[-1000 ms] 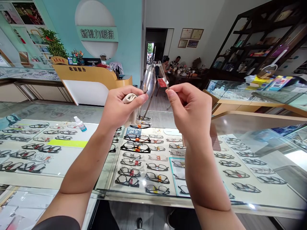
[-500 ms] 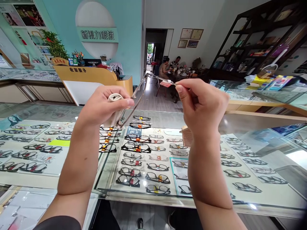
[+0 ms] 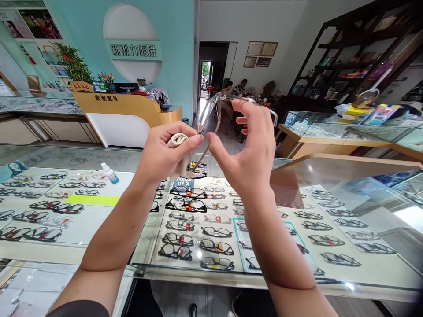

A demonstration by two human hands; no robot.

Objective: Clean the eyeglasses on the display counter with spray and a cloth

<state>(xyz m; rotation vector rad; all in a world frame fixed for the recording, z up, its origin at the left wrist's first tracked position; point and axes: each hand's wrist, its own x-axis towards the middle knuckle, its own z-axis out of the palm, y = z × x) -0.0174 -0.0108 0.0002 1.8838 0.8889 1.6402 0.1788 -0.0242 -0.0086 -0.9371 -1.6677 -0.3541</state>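
I hold a pair of clear-framed glasses (image 3: 207,115) up over the counter. My left hand (image 3: 163,154) is closed, pinching the frame's lower part together with a beige cleaning cloth (image 3: 177,140). My right hand (image 3: 253,149) is just right of it, thumb and fingers spread apart. Its raised fingertips touch one temple arm (image 3: 264,105) of the glasses, which runs across them without being pinched.
Below my hands a glass display counter (image 3: 330,207) holds rows of spectacle frames. A small spray bottle (image 3: 110,172) stands on the left counter. A yellow reception desk (image 3: 125,105) is behind, dark shelves (image 3: 346,57) at right. People sit at a far table (image 3: 233,90).
My right hand let go of its pinch on the temple tip and spread open, moving left toward the frame. The glasses swung more upright. My left hand kept its grip.
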